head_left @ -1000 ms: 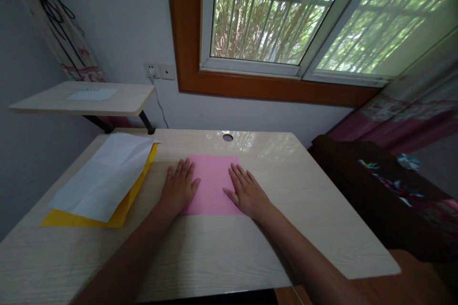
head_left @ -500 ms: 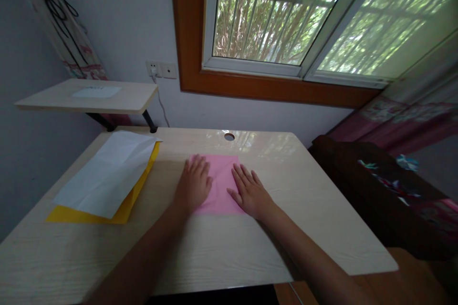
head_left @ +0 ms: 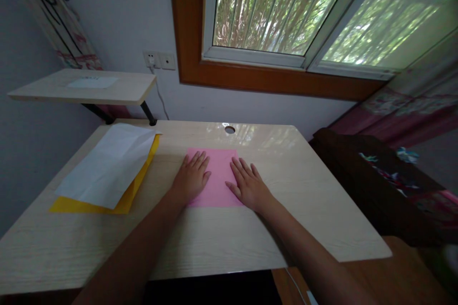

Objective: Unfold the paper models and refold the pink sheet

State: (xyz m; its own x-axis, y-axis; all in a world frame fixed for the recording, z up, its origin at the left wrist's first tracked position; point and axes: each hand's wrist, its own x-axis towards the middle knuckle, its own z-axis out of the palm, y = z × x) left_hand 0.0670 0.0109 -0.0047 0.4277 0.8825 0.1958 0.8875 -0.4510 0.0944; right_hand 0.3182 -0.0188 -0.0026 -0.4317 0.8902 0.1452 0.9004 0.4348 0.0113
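A square pink sheet (head_left: 219, 178), which looks like paper, lies flat on the pale wooden desk (head_left: 286, 238). Over its left edge my left hand (head_left: 191, 176) rests palm down, fingers stretched out. My right hand (head_left: 247, 183) lies flat across the right edge, its fingers pointing up and inward and the thumb toward the middle. Both hands are open and grip nothing. Parts of the sheet's left and right edges are hidden under them.
On the desk's left side a white sheet (head_left: 110, 167) overlaps a yellow sheet (head_left: 138, 183). A raised shelf (head_left: 46, 86) with a paper slip (head_left: 93, 82) stands behind. There is a round cable hole (head_left: 229, 129) near the back edge. Dark furniture (head_left: 343, 162) is at right.
The view has tipped down a little, so the whole scene sits higher. My left hand has slid slightly left along the pink sheet; my right hand stays almost where it was on it.
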